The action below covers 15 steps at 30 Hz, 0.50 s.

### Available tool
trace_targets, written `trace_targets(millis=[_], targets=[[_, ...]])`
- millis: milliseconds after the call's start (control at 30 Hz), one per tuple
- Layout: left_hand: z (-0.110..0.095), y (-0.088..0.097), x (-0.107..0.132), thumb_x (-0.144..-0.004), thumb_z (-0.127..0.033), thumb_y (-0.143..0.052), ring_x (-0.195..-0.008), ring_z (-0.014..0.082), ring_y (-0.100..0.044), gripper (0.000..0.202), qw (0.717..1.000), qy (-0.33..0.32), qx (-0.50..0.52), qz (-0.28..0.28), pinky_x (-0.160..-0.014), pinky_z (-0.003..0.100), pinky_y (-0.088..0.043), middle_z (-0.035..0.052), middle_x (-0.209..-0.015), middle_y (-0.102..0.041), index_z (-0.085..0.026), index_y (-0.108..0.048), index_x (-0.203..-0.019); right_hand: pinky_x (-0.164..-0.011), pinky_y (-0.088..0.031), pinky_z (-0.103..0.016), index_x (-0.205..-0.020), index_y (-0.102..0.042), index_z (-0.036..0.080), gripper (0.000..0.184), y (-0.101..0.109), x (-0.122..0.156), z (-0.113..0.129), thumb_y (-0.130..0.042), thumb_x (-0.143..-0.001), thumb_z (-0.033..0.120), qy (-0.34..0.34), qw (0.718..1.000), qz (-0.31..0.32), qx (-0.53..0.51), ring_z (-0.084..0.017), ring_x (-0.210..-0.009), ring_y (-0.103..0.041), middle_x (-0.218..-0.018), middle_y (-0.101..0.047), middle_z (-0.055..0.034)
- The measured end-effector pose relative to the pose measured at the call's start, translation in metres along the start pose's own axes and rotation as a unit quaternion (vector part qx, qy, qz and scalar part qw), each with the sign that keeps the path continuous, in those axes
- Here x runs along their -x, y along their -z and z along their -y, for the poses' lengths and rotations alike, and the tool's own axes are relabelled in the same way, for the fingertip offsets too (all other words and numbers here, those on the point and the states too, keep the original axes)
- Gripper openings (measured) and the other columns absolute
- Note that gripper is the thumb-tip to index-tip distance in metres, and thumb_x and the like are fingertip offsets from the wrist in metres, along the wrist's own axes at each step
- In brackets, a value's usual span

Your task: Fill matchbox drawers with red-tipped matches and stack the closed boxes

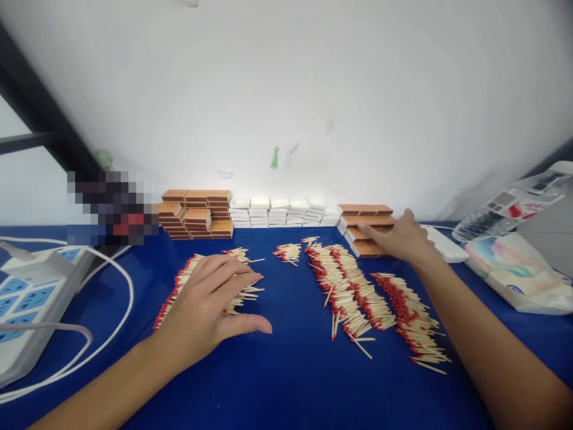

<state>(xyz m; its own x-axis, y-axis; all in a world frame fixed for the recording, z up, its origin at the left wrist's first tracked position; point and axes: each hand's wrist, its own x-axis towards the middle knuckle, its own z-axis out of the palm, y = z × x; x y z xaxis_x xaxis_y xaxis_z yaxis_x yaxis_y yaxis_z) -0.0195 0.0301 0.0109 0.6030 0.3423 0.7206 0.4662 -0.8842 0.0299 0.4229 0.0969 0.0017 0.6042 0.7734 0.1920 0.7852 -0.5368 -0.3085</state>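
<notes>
Both hands are showing on the head camera, and I am watching them from my station. My left hand [215, 298] is lying palm down, fingers spread wide and flat, over the left row of matches [179, 289]; it is pressing on the sticks and gripping nothing. My right hand [398, 239] is reaching far forward to the right stack of orange boxes [364, 210] by the wall, with its fingers laid along one box. Whether it is pinching that box I cannot tell, as the thumb is hiding behind the stack.

As I am judging it, the grip wants one box only, taken by its long sides and drawn out level, so the boxes above are not sliding off. The left palm should be bearing lightly, or the sticks will roll out of line.

I am counting four lots of matches on the blue cloth [290, 376]: the left row, a small bunch [287, 252], a middle band [344, 286] and a right row [409, 316]. The sticks are too many to number. Orange boxes are standing in two stacks, the left stack [197, 214] and the one under my right hand. One block of white trays [280, 212], about five columns wide, is sitting between them. One power strip [27, 298] is lying at left, one tissue pack [514, 269] at right.
</notes>
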Motion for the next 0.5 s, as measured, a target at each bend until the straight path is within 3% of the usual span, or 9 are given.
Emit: trace_targets(millis=[100, 167, 300, 500], targets=[[0.000, 0.000, 0.001, -0.094, -0.065, -0.074, -0.110, 0.0250, -0.070, 0.059, 1.000, 0.000, 0.001, 0.009, -0.100, 0.041, -0.051, 0.0092, -0.113, -0.079, -0.015, -0.072, -0.126, -0.126, -0.040, -0.066, -0.174, -0.009, 0.003, 0.153, 0.000, 0.007, 0.008, -0.064, -0.071, 0.102, -0.002, 0.999, 0.024, -0.020, -0.054, -0.163, -0.034, -0.177, -0.025, -0.0400], [0.000, 0.000, 0.001, -0.094, -0.064, -0.074, -0.111, 0.0250, -0.070, 0.059, 1.000, 0.001, 0.003, 0.012, -0.101, 0.041, -0.051, 0.0092, -0.114, -0.079, -0.015, -0.071, -0.127, -0.130, -0.033, -0.071, -0.176, -0.001, 0.003, 0.158, -0.002, 0.010, 0.013, -0.063, -0.070, 0.103, -0.003, 0.999, 0.021, -0.033, -0.054, -0.167, -0.024, -0.182, -0.013, -0.0378], [-0.001, -0.001, 0.002, -0.094, -0.066, -0.074, -0.110, 0.0254, -0.070, 0.060, 1.000, 0.007, 0.007, 0.008, -0.101, 0.042, -0.050, 0.0093, -0.114, -0.078, -0.016, -0.070, -0.128, -0.130, -0.028, -0.076, -0.176, -0.005, 0.001, 0.159, -0.006, 0.013, 0.019, -0.062, -0.068, 0.104, -0.002, 0.999, 0.004, -0.046, -0.054, -0.167, -0.025, -0.180, -0.019, -0.0390], [-0.001, -0.002, 0.003, -0.093, -0.067, -0.073, -0.110, 0.0252, -0.070, 0.061, 1.000, 0.008, 0.007, 0.012, -0.099, 0.041, -0.050, 0.0089, -0.114, -0.078, -0.016, -0.072, -0.127, -0.128, -0.031, -0.075, -0.175, -0.010, 0.001, 0.151, -0.008, 0.014, 0.020, -0.064, -0.073, 0.098, 0.007, 0.999, -0.006, -0.052, -0.053, -0.164, -0.032, -0.178, -0.026, -0.0383]])
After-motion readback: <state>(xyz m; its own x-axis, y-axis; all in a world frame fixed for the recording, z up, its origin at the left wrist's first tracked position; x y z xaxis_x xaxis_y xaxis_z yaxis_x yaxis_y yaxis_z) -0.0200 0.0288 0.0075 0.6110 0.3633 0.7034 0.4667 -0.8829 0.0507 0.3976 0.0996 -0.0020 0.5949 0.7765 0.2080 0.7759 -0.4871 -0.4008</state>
